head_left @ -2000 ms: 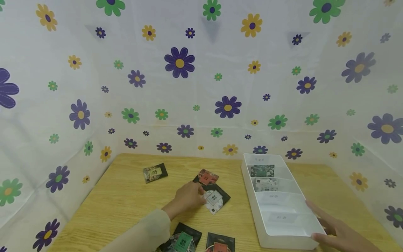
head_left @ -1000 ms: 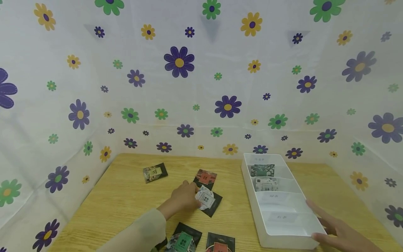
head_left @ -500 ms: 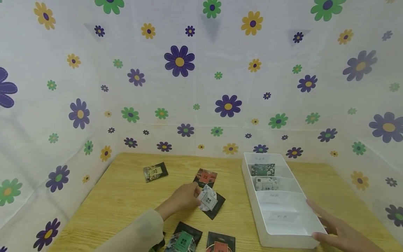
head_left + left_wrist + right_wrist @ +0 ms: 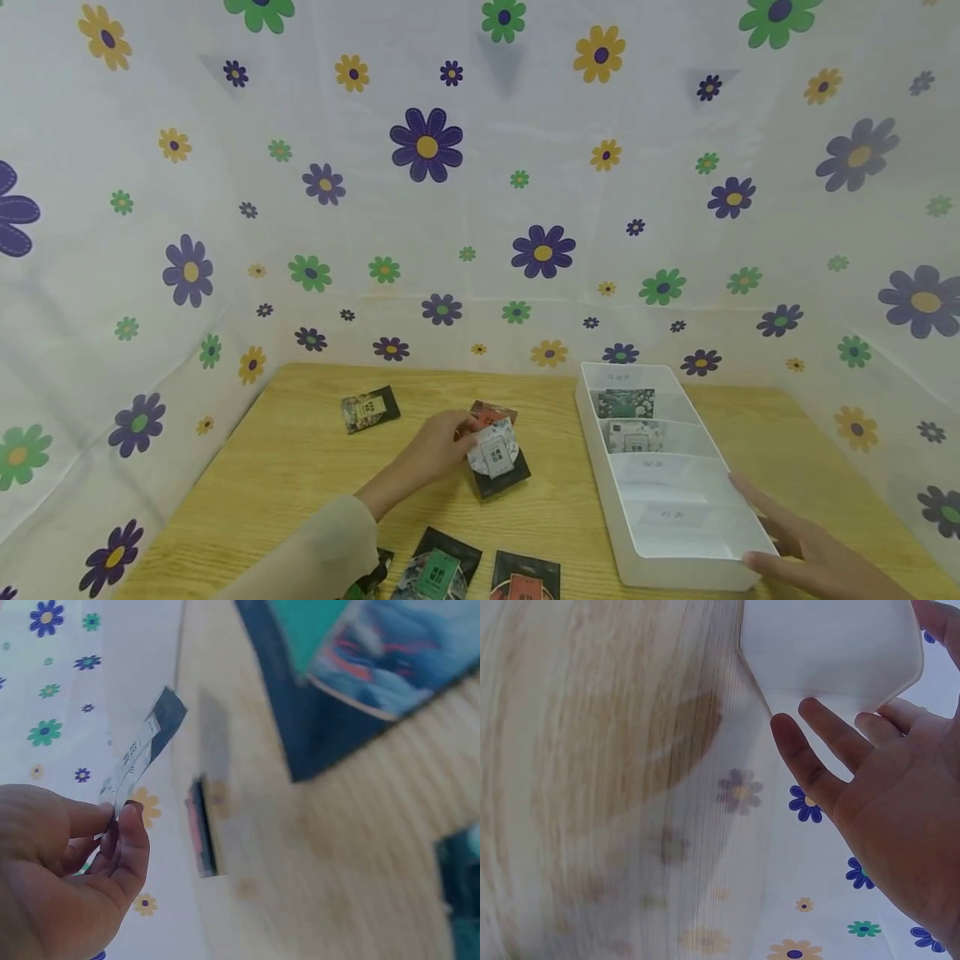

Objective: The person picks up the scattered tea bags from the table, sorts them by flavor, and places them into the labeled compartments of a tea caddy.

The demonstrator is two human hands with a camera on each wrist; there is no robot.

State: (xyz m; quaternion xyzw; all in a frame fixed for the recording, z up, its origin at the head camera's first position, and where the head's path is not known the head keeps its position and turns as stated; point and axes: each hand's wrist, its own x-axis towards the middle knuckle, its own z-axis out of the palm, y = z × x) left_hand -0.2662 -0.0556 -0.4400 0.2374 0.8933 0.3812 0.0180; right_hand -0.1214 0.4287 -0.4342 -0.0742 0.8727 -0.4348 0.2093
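My left hand [image 4: 442, 446] pinches a small flat packet [image 4: 497, 457], black with a round white floral print and a pale label. Seen edge-on in the left wrist view, the packet [image 4: 133, 766] is tilted up from the thumb and fingers [image 4: 135, 844], raised over the table. Behind it a red-labelled black packet [image 4: 491, 412] lies partly covered. At the right, my right hand [image 4: 813, 550] touches the near right corner of a long white divided box [image 4: 686, 573]. In the right wrist view its fingers [image 4: 808, 754] stretch along the box's side [image 4: 825, 645], nearly straight.
Inside the box, a dark green packet [image 4: 626, 403] and a white floral packet [image 4: 635, 436] stand in the far compartments. A yellow-labelled packet [image 4: 371, 408] lies at back left. Near the front lie a green-labelled packet [image 4: 437, 568], a red-labelled packet [image 4: 527, 577] and another partly under the sleeve.
My left hand has drawn the white-printed packet leftward, then lifted it and tilted it up over the red-labelled packet. The right hand and box have kept their place.
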